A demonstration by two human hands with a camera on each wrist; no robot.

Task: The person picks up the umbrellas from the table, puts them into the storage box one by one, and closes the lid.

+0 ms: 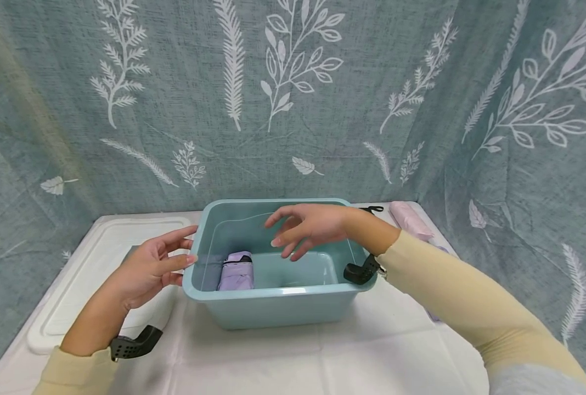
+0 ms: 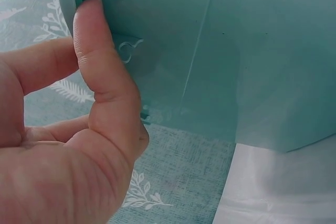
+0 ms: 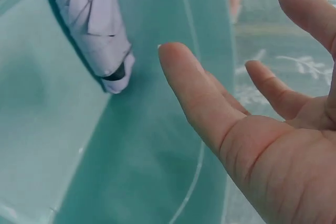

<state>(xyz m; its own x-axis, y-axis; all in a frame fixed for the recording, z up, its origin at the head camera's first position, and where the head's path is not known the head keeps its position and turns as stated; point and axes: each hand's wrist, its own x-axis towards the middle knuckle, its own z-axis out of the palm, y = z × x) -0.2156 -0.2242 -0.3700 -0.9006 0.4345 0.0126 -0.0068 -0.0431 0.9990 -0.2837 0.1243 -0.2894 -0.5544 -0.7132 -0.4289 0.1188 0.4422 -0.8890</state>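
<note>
A light blue plastic bin (image 1: 273, 312) stands on the white-covered table. Inside it, at the left end, lies a folded lilac umbrella (image 1: 236, 271), also seen in the right wrist view. My left hand (image 1: 147, 269) is at the bin's left rim, its thumb and fingertips against the rim from outside; the left wrist view shows the thumb (image 2: 102, 51) just by the rim's edge. Over the bin's opening hovers my right hand (image 1: 310, 227), fingers loosely bent and spread, holding nothing. In the right wrist view the umbrella (image 3: 94, 24) lies apart from that hand's fingers.
A white lid-like panel (image 1: 90, 269) lies left of the bin, with a grey item (image 1: 131, 252) partly behind my left hand. To the right are a pink wrapped roll (image 1: 411, 219) and a black loop (image 1: 374, 209). A patterned curtain (image 1: 184, 109) surrounds the table.
</note>
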